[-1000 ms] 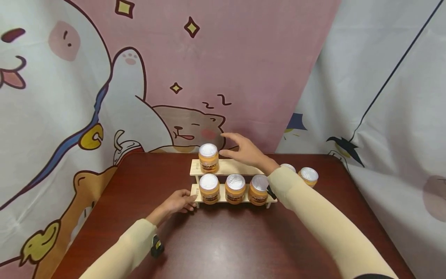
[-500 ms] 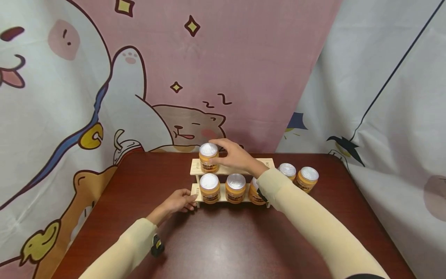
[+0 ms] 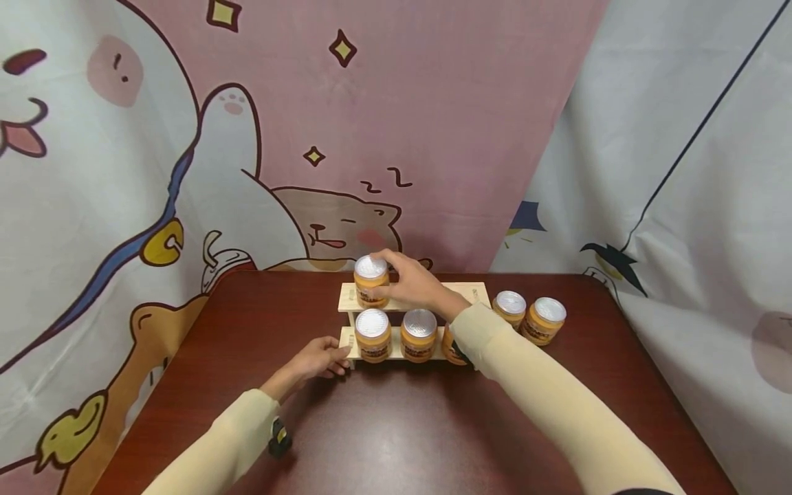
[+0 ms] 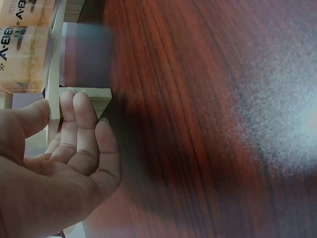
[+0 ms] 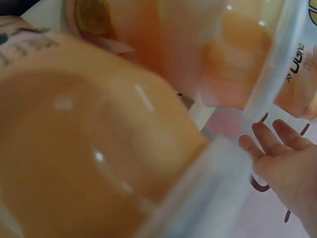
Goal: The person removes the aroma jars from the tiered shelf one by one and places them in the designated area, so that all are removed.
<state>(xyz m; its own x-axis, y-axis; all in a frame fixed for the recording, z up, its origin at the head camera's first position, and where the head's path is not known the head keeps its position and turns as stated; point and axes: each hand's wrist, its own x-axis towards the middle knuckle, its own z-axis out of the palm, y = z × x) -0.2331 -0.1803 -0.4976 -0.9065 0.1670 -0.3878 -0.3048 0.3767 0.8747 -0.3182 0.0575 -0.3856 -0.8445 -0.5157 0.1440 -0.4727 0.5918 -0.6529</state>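
1. I record the left hand (image 3: 317, 357) pinching the lower board (image 3: 348, 340) of the pale wooden two-tier rack (image 3: 475, 293); beyond it, the right hand (image 3: 416, 280) grips the round orange, silver-lidded jar (image 3: 366, 283) on the upper tier (image 3: 347, 297).
2. Should the right arm's cream fabric sleeve (image 3: 532, 385) dip, I judge the matching jar (image 3: 450, 352) beneath could topple.
3. The sleeve part-hides that one; far-side contact on the gripped jar is unseen.

A dark red-brown, wood-grained table (image 3: 383, 412) is backed by printed cloth (image 3: 470, 137). On its pink field, 3 yellow stars (image 3: 342, 48) and 1 sleeping brown animal (image 3: 337, 213) are shown. Whitish cloth (image 3: 730, 227) at right is visibly creased. Pale glare (image 4: 309, 121) is reflected on the table.
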